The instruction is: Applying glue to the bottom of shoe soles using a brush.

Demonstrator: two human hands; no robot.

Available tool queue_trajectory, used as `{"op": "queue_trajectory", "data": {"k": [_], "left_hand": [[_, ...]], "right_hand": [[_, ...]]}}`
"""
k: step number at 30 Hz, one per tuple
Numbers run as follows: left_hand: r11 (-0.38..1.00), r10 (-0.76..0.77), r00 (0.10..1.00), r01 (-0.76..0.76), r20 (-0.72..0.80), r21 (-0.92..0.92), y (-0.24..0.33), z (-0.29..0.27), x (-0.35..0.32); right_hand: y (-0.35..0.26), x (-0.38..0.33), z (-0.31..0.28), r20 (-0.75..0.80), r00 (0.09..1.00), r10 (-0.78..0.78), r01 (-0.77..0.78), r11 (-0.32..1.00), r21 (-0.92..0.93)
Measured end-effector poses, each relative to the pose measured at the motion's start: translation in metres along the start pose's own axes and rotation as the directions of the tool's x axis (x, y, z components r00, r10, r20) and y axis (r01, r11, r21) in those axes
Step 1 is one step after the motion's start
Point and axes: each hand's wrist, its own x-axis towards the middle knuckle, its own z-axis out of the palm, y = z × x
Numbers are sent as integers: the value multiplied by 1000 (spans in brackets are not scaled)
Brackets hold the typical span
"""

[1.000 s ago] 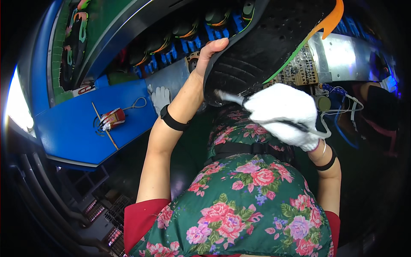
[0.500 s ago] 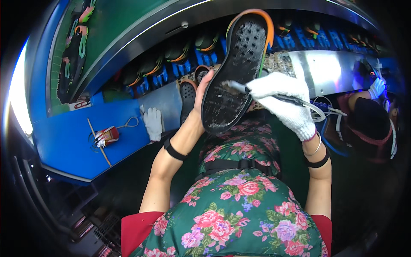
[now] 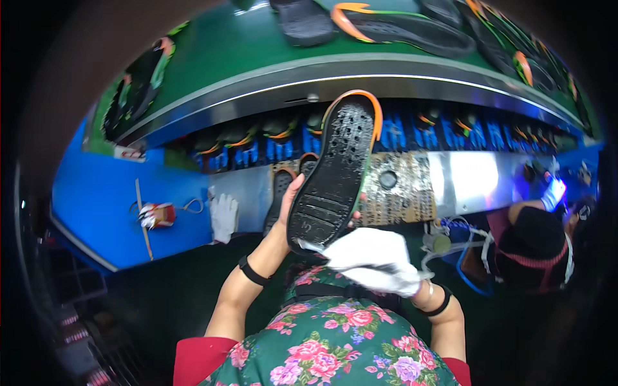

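Observation:
A black shoe sole [image 3: 329,186] with an orange rim at its far end is tilted up in front of me. My bare left hand [image 3: 291,198] grips it from beneath, thumb at the left edge and fingertips showing at the right. Its inner face looks wet and streaked, with small holes toward the far end. My right hand [image 3: 373,258], in a white glove, is closed round a brush [image 3: 311,246] whose pale tip touches the sole's near end. Motion smears the glove, and most of the brush handle is hidden.
More soles [image 3: 402,31] lie on the green conveyor [image 3: 251,67] beyond. Shoe parts on blue holders line the shelf below. A stained board [image 3: 402,199] covers part of the metal bench. At left are a white glove [image 3: 224,217] and a blue panel [image 3: 96,199]; a co-worker [image 3: 534,241] is at right.
The brush and my right hand have moved from the sole's middle down to its near end. The sole appears lower in view, and more of the conveyor shows as the view has tilted up.

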Motion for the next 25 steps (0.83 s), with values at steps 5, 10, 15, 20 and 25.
{"op": "queue_trajectory", "data": {"k": [5,10,15,20,25], "left_hand": [[916,210,972,-233,104,326,17,27,-41],[773,291,885,-441,362,456,88,96,-65],[848,509,814,-529,280,-4,211,121,-63],[547,834,548,-836,-63,-39,267,103,-57],[459,884,445,-884,-142,86,282,107,-36]], "right_hand": [[3,-8,-15,-367,819,442,-101,740,665],[30,-25,-3,-397,662,636,-104,602,791],[55,-18,21,-295,653,697,-159,508,847],[72,-29,32,-256,641,724,-263,520,813],[81,-39,29,-288,643,709,-250,550,797]]}}
